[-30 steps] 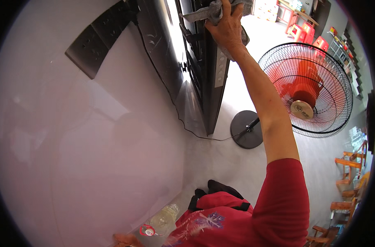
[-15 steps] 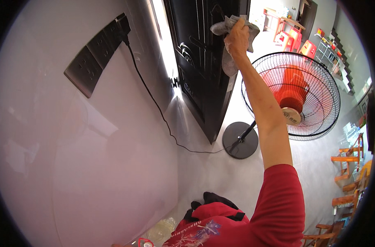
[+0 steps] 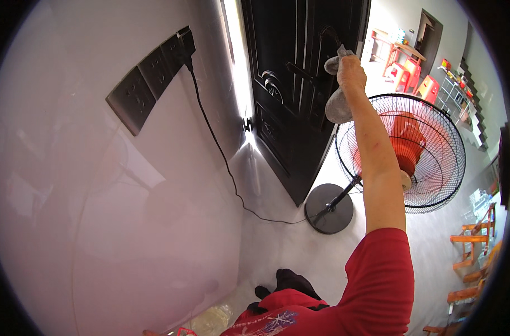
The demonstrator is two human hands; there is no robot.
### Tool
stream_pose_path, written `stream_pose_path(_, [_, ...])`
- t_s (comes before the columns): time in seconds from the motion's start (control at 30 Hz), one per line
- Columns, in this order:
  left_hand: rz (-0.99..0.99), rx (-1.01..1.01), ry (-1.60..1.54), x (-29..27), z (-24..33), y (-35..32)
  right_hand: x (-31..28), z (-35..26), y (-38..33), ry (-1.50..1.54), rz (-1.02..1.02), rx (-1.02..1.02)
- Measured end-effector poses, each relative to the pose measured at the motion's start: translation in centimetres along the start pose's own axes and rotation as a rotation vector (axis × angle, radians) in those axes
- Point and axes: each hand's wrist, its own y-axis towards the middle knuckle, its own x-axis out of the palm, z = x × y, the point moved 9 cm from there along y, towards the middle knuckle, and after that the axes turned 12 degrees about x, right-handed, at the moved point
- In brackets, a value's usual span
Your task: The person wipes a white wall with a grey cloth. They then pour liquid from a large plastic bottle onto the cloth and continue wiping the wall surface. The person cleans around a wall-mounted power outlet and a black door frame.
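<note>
My right hand (image 3: 351, 73) is closed round a bunched grey cloth (image 3: 339, 107), part of which hangs below the fist. It is beside the free edge of a black panelled door (image 3: 283, 151), high up and near a dark handle (image 3: 299, 70) on the door's face. Whether the cloth presses on the door there I cannot tell. My right arm is stretched far forward, in a red short sleeve. My left hand does not show.
A standing fan (image 3: 409, 148) with a red motor housing and black cage is right under my forearm, its round base (image 3: 328, 208) near the door's foot. Its cord (image 3: 220, 148) runs to wall sockets (image 3: 157, 75). Wooden stools (image 3: 470, 239) line the right; red stools (image 3: 411, 73) stand farther off.
My right hand has moved down the door with the cloth, which is now bunched more tightly. The view has shifted, so door, fan and sockets sit lower and farther right.
</note>
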Motion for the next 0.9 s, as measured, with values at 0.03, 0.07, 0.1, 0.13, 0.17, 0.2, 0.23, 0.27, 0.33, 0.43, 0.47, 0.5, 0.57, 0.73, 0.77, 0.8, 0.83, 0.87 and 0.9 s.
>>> stream_pose_path(0.03, [-0.005, 0.005, 0.006, 0.0, 0.1, 0.1, 0.2, 0.4, 0.6, 0.096, -0.011, 0.07])
stream_pose_path(0.07, [-0.006, 0.007, 0.011, 0.0, 0.2, 0.2, 0.7, 0.9, 1.3, 0.192, -0.022, 0.139])
stream_pose_path(0.1, [-0.006, 0.008, 0.013, 0.1, 0.3, 0.3, 1.3, 1.8, 2.3, 0.287, -0.031, 0.21])
stream_pose_path(0.13, [-0.006, 0.0, 0.003, 0.4, 0.3, 0.2, 2.2, 4.1, 4.3, 0.429, 0.032, 0.354])
stream_pose_path(0.17, [-0.01, 0.009, 0.012, 0.5, 0.5, 0.5, 3.7, 5.1, 5.7, 0.493, 0.064, 0.405])
stream_pose_path(0.2, [-0.009, 0.015, 0.017, 0.3, 0.6, 0.7, 3.4, 4.9, 6.0, 0.428, 0.087, 0.4])
stream_pose_path(0.23, [-0.009, 0.021, 0.026, 0.3, 0.7, 0.9, 3.1, 4.4, 6.2, 0.362, 0.112, 0.395])
stream_pose_path(0.27, [-0.009, 0.024, 0.034, 0.1, 0.8, 1.1, 3.4, 4.3, 6.5, 0.327, 0.035, 0.405])
stream_pose_path(0.33, [-0.003, 0.032, 0.042, -0.1, 1.0, 1.2, 3.6, 4.6, 5.8, 0.453, -0.014, 0.504])
stream_pose_path(0.43, [-0.016, 0.038, 0.053, -0.5, 0.9, 1.4, 4.7, 5.3, 5.2, 0.559, -0.045, 0.565])
stream_pose_path(0.47, [-0.015, 0.041, 0.055, -0.4, 1.0, 1.4, 4.7, 5.2, 5.6, 0.566, -0.038, 0.548])
stream_pose_path(0.5, [-0.012, 0.036, 0.055, 0.0, 1.0, 1.3, 3.9, 4.6, 5.2, 0.564, -0.06, 0.551])
stream_pose_path(0.57, [-0.022, 0.041, 0.066, -0.5, 1.1, 1.5, 3.7, 4.8, 3.7, 0.553, -0.075, 0.581])
stream_pose_path(0.73, [-0.013, 0.054, 0.068, -1.1, 1.2, 2.1, 2.5, 4.5, 1.1, 0.795, 0.236, 0.586])
stream_pose_path(0.77, [-0.021, 0.06, 0.072, -1.3, 1.3, 2.3, 2.3, 4.3, -0.2, 0.87, 0.357, 0.574])
stream_pose_path(0.8, [-0.017, 0.044, 0.058, -1.1, 1.1, 2.0, 1.4, 1.9, -0.7, 0.996, 0.4, 0.276])
stream_pose_path(0.83, [-0.016, 0.044, 0.044, -0.9, 1.2, 1.8, 1.1, -0.6, -2.3, 1.114, 0.429, -0.012])
stream_pose_path(0.87, [-0.022, 0.053, 0.045, -1.1, 1.5, 1.9, 0.9, -3.0, -4.2, 1.209, 0.355, -0.08])
stream_pose_path(0.9, [-0.024, 0.07, 0.065, -1.6, 1.6, 2.4, 0.4, -6.6, -6.7, 1.316, 0.273, -0.146])
